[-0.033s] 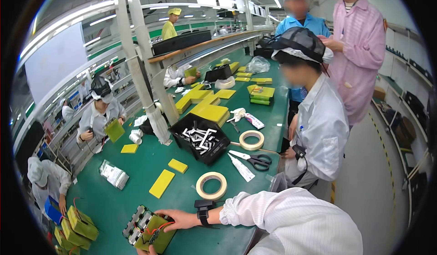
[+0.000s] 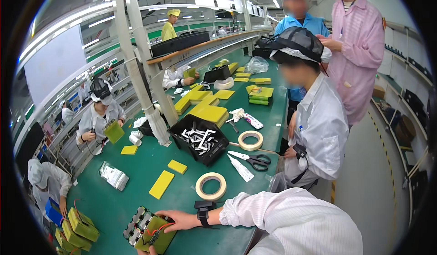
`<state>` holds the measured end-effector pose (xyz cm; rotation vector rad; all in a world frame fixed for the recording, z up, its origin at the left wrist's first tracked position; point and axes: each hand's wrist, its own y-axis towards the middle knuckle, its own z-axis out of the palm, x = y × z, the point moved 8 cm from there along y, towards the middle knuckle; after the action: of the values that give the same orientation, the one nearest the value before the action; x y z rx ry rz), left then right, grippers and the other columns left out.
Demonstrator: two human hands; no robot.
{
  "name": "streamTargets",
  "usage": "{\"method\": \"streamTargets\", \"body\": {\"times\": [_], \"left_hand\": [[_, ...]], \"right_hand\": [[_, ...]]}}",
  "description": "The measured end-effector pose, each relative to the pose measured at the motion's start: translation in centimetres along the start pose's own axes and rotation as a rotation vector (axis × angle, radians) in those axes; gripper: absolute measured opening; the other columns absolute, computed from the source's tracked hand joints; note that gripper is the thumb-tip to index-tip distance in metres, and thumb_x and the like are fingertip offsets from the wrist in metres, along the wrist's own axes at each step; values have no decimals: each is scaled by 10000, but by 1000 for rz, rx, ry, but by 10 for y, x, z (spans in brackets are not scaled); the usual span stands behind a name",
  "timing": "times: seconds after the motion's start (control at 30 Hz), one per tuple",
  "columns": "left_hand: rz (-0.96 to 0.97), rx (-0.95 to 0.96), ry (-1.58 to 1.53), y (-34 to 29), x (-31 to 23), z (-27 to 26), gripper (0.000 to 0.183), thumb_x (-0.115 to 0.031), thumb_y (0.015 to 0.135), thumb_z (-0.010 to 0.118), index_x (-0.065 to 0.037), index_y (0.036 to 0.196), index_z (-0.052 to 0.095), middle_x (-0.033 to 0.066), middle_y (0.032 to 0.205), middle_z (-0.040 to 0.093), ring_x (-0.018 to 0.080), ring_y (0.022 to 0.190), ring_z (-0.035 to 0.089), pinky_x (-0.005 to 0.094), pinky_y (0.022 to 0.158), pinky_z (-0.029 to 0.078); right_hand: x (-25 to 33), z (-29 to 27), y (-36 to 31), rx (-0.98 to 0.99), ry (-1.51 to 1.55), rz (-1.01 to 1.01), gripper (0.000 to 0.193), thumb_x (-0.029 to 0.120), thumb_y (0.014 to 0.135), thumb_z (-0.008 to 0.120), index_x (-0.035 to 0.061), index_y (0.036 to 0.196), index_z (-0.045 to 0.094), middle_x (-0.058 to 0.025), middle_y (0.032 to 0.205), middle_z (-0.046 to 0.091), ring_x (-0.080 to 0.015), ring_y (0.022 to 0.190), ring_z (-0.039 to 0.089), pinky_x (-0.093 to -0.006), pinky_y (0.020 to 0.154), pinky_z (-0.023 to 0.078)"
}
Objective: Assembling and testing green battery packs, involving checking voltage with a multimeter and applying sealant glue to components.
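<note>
A battery pack [image 2: 160, 241] wrapped in yellow-green sheet stands on the green table [image 2: 109, 209] near its front edge. Metal strips and cell ends show on one face, and red wires run across its top beside a small circuit board. My right hand [image 2: 181, 219], with a black band on its wrist, grips the pack's right side, thumb by the wires. At the lower edge of the picture my left hand [image 2: 148, 251] shows only its fingers, pressed to the pack's near side; the rest of it is cut off.
Beyond the pack lie yellow boards [image 2: 161, 185], a tape roll [image 2: 210, 186], scissors [image 2: 252, 160], a white tube [image 2: 240, 169] and a black bin [image 2: 200, 141] of small strips. More wrapped packs [image 2: 82, 223] stand at left. A co-worker [image 2: 309, 118] stands close on the right.
</note>
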<state>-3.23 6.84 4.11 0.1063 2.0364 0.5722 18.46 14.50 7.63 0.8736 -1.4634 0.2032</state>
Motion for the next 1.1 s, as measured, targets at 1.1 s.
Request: {"method": "streamTargets", "body": {"times": [1.1], "left_hand": [[10, -51, 27, -11, -41, -2, 541, -236, 933, 571, 18, 1372, 381, 191, 1361, 454, 306, 1221, 450, 389, 1058, 314]], "right_hand": [[-1, 7, -16, 19, -146, 52, 696, 370, 855, 665, 42, 1363, 321, -165, 1194, 499, -272, 1108, 487, -355, 954, 395]]}}
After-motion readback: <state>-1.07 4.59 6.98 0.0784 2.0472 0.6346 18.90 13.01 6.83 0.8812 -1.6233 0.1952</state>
